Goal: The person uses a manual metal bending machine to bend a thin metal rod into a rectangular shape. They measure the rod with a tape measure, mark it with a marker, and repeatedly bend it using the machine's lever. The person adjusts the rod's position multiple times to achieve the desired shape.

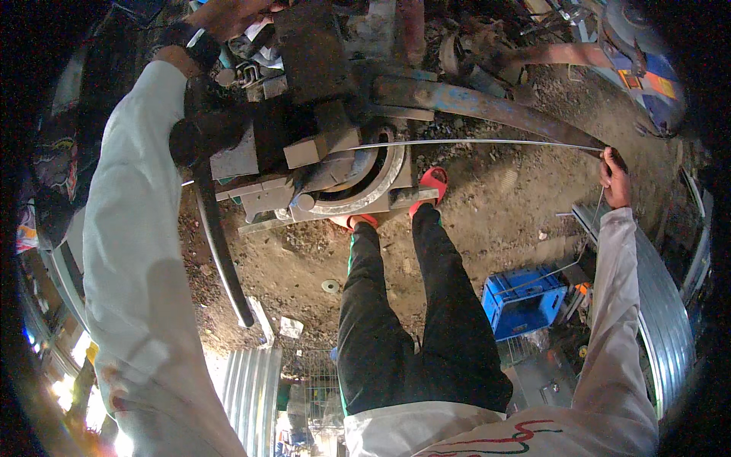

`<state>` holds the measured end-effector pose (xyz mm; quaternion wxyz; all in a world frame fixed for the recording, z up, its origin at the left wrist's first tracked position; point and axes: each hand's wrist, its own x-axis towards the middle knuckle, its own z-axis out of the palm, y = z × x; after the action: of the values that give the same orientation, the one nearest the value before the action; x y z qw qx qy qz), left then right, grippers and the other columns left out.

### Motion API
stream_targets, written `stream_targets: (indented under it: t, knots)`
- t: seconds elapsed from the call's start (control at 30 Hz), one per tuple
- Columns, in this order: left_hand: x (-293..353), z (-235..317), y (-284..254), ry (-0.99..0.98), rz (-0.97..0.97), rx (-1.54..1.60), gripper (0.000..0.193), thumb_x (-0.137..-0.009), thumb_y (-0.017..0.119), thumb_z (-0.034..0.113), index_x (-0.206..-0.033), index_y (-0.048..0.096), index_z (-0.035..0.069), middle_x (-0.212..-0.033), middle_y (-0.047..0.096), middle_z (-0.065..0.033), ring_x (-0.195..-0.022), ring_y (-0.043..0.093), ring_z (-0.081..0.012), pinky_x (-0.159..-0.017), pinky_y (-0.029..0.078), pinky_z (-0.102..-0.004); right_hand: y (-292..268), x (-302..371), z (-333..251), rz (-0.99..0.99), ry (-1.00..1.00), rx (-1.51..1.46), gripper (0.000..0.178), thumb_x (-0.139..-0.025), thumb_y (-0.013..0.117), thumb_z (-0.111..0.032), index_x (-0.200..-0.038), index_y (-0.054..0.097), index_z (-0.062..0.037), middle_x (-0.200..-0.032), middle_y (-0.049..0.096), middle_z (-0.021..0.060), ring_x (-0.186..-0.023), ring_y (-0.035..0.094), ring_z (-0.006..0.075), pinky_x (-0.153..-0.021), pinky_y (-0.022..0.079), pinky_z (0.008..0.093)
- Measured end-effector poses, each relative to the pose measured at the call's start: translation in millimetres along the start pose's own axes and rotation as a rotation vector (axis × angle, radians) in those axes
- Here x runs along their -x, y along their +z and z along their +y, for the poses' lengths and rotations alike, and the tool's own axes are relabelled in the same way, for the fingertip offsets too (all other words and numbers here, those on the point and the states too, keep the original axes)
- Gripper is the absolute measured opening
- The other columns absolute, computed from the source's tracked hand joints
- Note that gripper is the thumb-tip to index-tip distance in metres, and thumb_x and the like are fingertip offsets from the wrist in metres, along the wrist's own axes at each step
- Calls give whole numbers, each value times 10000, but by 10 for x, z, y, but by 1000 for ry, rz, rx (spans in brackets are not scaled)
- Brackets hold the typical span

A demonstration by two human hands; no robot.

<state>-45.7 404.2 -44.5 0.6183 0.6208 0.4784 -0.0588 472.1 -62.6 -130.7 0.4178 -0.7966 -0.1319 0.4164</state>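
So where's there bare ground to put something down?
Bare dirt shows between the thin rod, the right sandal and the blue crate. Another patch lies between the dark bar and the left trouser leg, around a small disc. Beyond the metal ring, blocks and bars crowd together.

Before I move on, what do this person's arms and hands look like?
The left hand and right hand are bare. The left sleeve and right sleeve are long and whitish, the left with a brownish smudge. A dark band wraps the left wrist.
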Motion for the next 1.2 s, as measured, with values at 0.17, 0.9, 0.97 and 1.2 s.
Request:
stream_targets:
  t: [0.17, 0.9, 0.97, 1.2]
  knots:
    - [-140, -275, -53, 125, -61, 265, 331, -985, 623, 278, -1192, 621, 19, -1143, 569, -61, -738, 440, -140, -693, 419, -334, -10, 46, -29, -44, -22, 12, 322, -938, 656, -421, -940, 602, -103, -553, 396, -66, -404, 284, 30, -397, 211, 214]
    - [-37, -1013, -1155, 715, 47, -299, 331, -1007, 519, 189, -1297, 571, 38, -1255, 615, -52, -1090, 608, -103, -896, 509, -242, 242, -50, -131, -105, -6, 7, 347, -921, 669, -439, -886, 592, -102, -621, 477, -26, -404, 325, 48, -402, 244, 225]
    - [808, -500, -130, 460, 686, -331, 337, -1013, 481, 173, -1308, 552, 28, -1271, 599, -132, -1101, 610, -199, -909, 502, -314, -95, 140, -14, 37, 27, 52, 354, -919, 668, -449, -852, 595, -109, -606, 481, -30, -401, 344, 49, -400, 246, 230]
    - [2806, -1768, 1355, 188, 998, -407, 325, -1041, 453, 233, -1237, 555, -5, -1135, 604, -181, -1038, 560, -298, -881, 446, -414, -115, 153, -50, -157, 91, 59, 357, -882, 697, -472, -872, 628, -122, -642, 554, -36, -429, 411, 48, -399, 263, 233]
